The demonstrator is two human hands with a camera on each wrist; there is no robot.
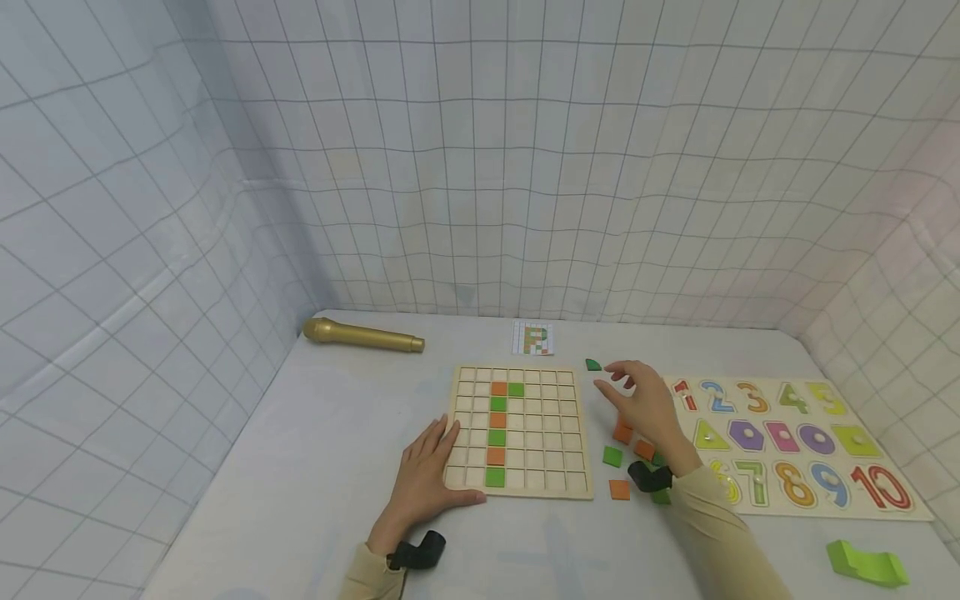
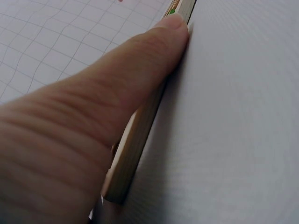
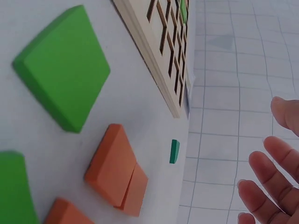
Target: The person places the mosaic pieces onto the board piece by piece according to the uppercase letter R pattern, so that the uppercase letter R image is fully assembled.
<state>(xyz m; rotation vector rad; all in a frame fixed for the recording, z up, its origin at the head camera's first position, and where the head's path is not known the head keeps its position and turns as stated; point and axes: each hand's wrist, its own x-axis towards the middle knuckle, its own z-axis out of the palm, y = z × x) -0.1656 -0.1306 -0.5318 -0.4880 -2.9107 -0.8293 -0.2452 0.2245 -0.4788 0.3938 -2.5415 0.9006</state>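
Observation:
A wooden grid board (image 1: pixel 555 457) lies on the table, with a column of alternating orange and green square tiles and one more green tile (image 1: pixel 516 389) at the top. My left hand (image 1: pixel 426 477) rests on its near left corner, fingers straight along the left side. In the left wrist view the thumb (image 2: pixel 140 58) presses against the board's edge. My right hand (image 1: pixel 647 407) hovers right of the board with thumb and fingers spread, holding nothing. Just beyond its fingertips lies a dark green quarter-round piece (image 1: pixel 593 365). Loose orange tiles (image 3: pixel 111 163) and green tiles (image 3: pixel 65 67) lie below that hand.
A small printed pattern card (image 1: pixel 533 337) lies behind the board. At the back left is a gold toy microphone (image 1: pixel 363 336). A number and shape puzzle board (image 1: pixel 772 492) covers the right side, with a light green curved block (image 1: pixel 867 565) in front of it.

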